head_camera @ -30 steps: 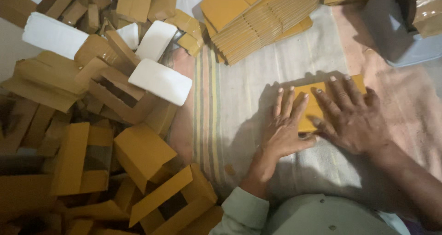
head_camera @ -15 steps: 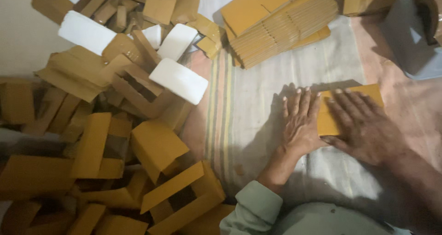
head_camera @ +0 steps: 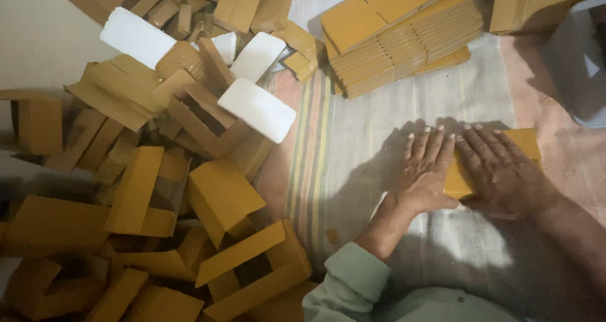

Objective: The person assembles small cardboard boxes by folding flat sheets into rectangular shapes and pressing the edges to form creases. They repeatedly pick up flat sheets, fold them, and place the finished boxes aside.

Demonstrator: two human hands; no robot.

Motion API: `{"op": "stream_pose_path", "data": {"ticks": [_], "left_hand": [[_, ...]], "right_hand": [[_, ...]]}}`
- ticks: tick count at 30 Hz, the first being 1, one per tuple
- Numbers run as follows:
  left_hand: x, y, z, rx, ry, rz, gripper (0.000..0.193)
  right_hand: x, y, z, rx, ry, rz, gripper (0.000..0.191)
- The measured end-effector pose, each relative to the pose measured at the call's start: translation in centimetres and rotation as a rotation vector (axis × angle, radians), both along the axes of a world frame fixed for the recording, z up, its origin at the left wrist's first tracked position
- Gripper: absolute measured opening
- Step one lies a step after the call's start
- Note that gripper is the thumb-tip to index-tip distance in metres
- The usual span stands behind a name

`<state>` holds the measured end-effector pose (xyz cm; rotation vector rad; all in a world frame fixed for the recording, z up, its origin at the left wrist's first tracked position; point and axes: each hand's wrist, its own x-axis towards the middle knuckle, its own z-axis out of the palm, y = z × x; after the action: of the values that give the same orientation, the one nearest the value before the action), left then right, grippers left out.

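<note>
Both hands press flat, fingers spread and grasping nothing, on a flat yellow cardboard blank [head_camera: 524, 142] lying crosswise on the striped cloth [head_camera: 353, 151], the left hand [head_camera: 426, 173] over its near-left end, the right hand [head_camera: 505, 173] covering its middle.

A flat yellow-brown cardboard box blank [head_camera: 525, 144] lies unfolded on the pale striped cloth [head_camera: 379, 120], mostly covered by the left hand [head_camera: 424, 173] and right hand [head_camera: 505, 173] pressed palm-down on it, only its right corner and lower left edge showing.
</note>
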<state>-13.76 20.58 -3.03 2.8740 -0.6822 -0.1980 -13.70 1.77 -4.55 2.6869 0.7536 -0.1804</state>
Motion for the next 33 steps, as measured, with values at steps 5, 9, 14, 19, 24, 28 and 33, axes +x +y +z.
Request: {"op": "stream_pose_path", "data": {"ticks": [5,9,14,19,24,28,33], "left_hand": [[-1.2,2.0,-0.5,-0.137,-0.1,-0.026,0.135],[-1.3,0.6,-0.4,-0.035,-0.064,0.002,0.132],[-0.8,-0.8,0.2,-0.005,0.016,0.012,0.135],[-1.8,2.3,-0.2,-0.224,-0.116,-0.034,0.123],[-4.0,2.6,-0.3,-0.221,-0.201,0.041,0.115],[-4.6,0.6,-0.8,-0.103,-0.247,0.088,0.107],[-4.3,0.5,-2.3,-0.125,-0.548,0.084,0.077]], "right_hand": [[-1.2,-2.9,0.6,0.571,-0.262,0.113,0.123],[-1.5,-1.9,0.4,0.446,-0.347,0.026,0.129],[-1.2,0.2,1.9,0.159,-0.08,0.099,0.115],[-2.5,-1.8,3.9,0.397,-0.317,0.131,0.114],[-5.0,-1.9,4.1,0.504,-0.379,-0.005,0.106],[-5.9,-0.1,4.1,0.203,-0.416,0.011,0.085],[-5.2,0.4,4.3,0.206,-0.504,0.095,0.083]]}}
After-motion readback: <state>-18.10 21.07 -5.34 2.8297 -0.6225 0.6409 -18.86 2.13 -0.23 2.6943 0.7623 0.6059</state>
